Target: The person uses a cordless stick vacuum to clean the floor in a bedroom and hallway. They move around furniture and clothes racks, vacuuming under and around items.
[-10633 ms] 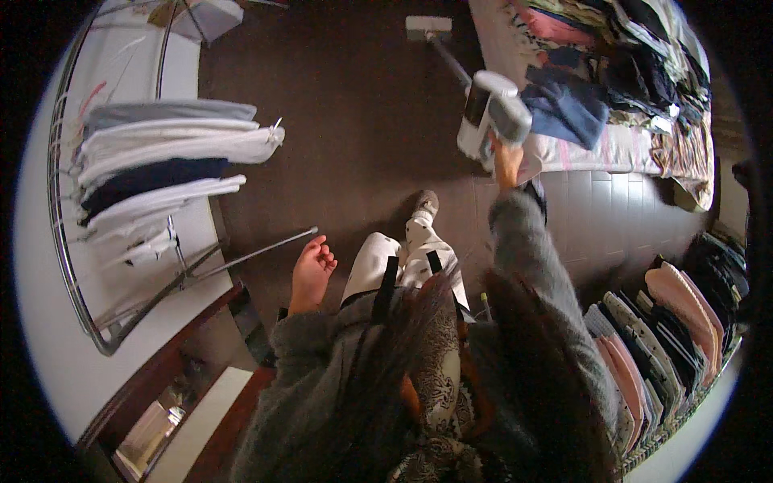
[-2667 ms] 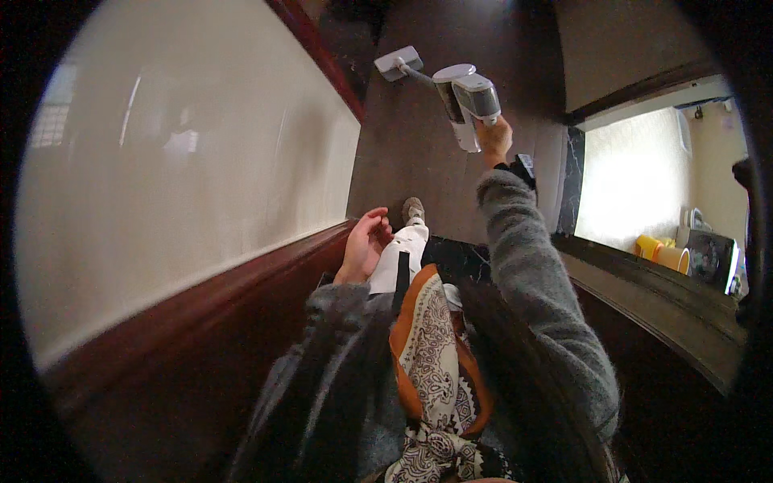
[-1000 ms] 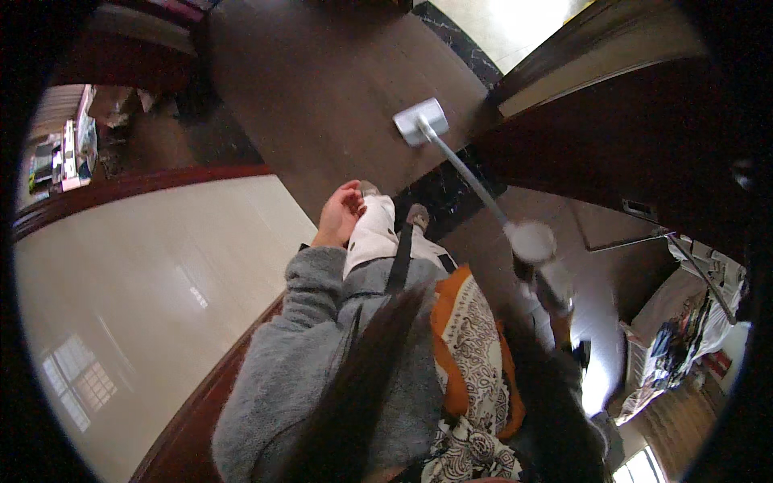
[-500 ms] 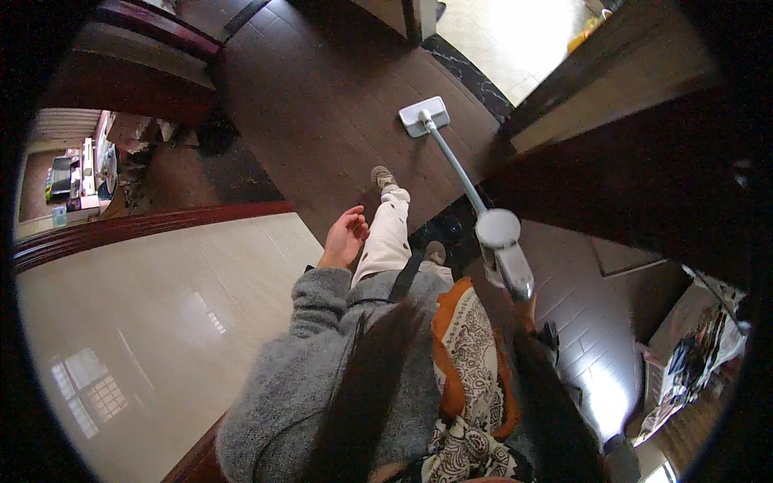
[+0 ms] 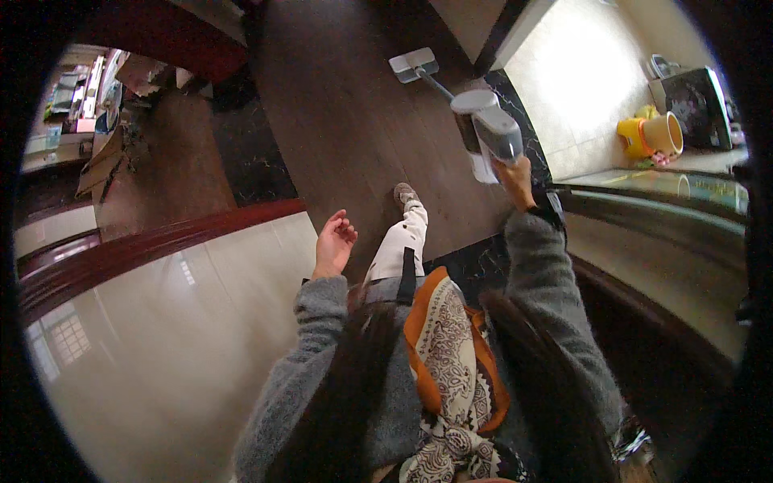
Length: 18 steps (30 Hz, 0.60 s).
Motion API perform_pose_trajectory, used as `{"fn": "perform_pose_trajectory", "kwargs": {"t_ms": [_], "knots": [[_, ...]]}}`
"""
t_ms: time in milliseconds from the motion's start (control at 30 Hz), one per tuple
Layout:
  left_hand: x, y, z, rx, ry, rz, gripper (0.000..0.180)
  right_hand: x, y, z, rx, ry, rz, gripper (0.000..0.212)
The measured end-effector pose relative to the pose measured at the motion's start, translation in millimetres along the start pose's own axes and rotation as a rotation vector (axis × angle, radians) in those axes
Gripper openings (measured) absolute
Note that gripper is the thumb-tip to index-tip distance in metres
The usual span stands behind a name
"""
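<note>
My right hand [image 5: 515,179] is closed round the handle of a white and grey stick vacuum cleaner [image 5: 493,129], stretched out ahead of me to the right. From its round-topped body a thin grey tube [image 5: 435,84] runs forward and left. The flat white rectangular floor head [image 5: 413,64] rests on the dark brown floor [image 5: 346,113]. Its trigger side is hidden by my fingers. My left hand [image 5: 335,244] hangs in the air by my left thigh, fingers loosely bent and apart, holding nothing.
A glossy cream panel with a dark red rim [image 5: 185,235] stands close on my left. Ahead to the right, a doorway with a black marbled threshold [image 5: 527,121] opens onto a pale tiled floor [image 5: 576,88], where a yellow bucket [image 5: 636,137] stands. Torn cardboard [image 5: 121,153] lies far left.
My right arm has reached forward, pushing the vacuum cleaner farther ahead. I have stepped forward, and more of the bright doorway shows on the right. My left hand stays by my thigh.
</note>
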State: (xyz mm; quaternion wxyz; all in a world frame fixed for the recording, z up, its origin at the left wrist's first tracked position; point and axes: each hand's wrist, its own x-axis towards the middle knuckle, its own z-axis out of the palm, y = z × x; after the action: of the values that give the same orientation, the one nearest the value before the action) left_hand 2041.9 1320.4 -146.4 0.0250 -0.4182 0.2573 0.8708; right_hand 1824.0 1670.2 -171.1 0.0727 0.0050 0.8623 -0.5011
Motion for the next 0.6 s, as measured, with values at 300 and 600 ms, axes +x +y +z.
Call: {"fn": "perform_pose_trajectory", "kwargs": {"t_ms": [300, 600], "knots": [[100, 60, 64, 0.110, 0.019, -0.095, 0.020, -128, -112, -118, -0.134, 0.052, 0.094, 0.032], [127, 68, 102, 0.106, -0.056, -0.165, 0.020, -96, -129, -85, 0.250, 0.197, 0.434, 0.023]]}}
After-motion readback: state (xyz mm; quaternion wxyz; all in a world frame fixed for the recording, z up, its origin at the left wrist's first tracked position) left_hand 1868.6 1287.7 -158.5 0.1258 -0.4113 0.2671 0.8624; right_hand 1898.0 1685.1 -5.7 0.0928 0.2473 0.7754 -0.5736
